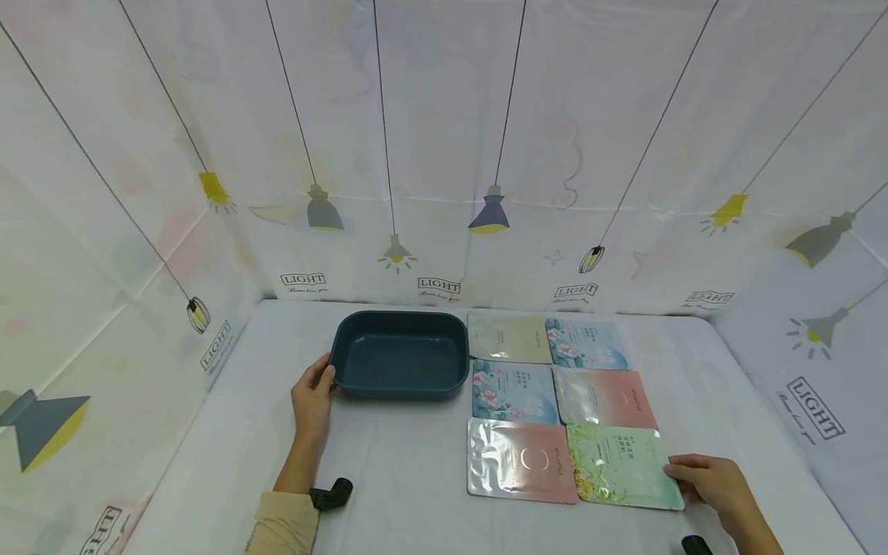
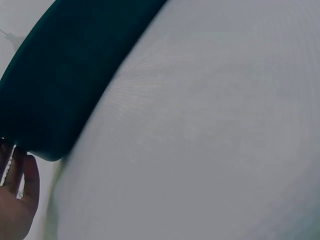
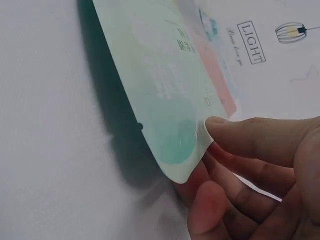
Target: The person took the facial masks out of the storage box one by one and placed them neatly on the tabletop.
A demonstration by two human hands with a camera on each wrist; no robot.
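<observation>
A dark teal rectangular dish [image 1: 398, 389] stands on the white-covered table. My left hand [image 1: 311, 397] rests against its left end; in the left wrist view the fingers [image 2: 17, 165] meet the dish's end wall [image 2: 75, 80]. My right hand [image 1: 714, 486] pinches the lower right corner of a green sheet mask packet [image 1: 620, 466]. The right wrist view has the thumb on top of this packet [image 3: 165, 100] and fingers beneath, its near edge lifted off the cloth. Left of it lies a pink and silver packet [image 1: 520, 462].
More flat packets lie behind: a blue one [image 1: 515, 393], another pink one [image 1: 607, 397], a pale gold one [image 1: 509, 339] and a second blue one [image 1: 586, 343]. A white curtain [image 1: 444, 154] printed with lamps borders the table [image 1: 409, 478] at the back and sides.
</observation>
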